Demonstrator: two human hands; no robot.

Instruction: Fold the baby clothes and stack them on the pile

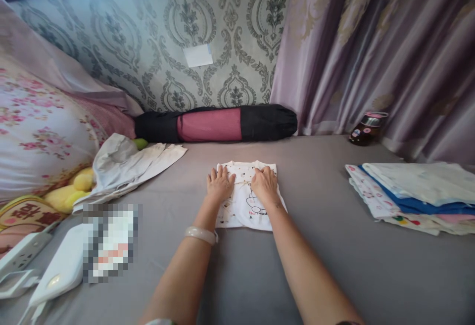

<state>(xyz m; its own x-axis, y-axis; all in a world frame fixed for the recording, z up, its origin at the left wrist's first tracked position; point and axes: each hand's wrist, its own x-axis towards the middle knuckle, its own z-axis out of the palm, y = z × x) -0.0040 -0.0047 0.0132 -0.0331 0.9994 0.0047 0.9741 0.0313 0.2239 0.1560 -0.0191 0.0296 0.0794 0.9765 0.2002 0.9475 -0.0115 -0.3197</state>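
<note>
A small white baby shirt [245,211] with a cartoon print and little scattered motifs lies on the grey bed sheet, its neckline toward the wall. My left hand [220,184] rests flat on its left upper part, fingers spread. On the right upper part, my right hand [264,184] has its fingers bent and closed on the cloth; the fingertips are partly hidden. A pale bangle [201,235] circles my left wrist.
Folded clothes [415,191] are stacked at the right, with a dark flask [365,129] behind. A black and pink rolled bag [210,124] lines the wall. Left are a crumpled white cloth [122,166], yellow plush toy [70,194], power strip [27,251] and white device [67,260].
</note>
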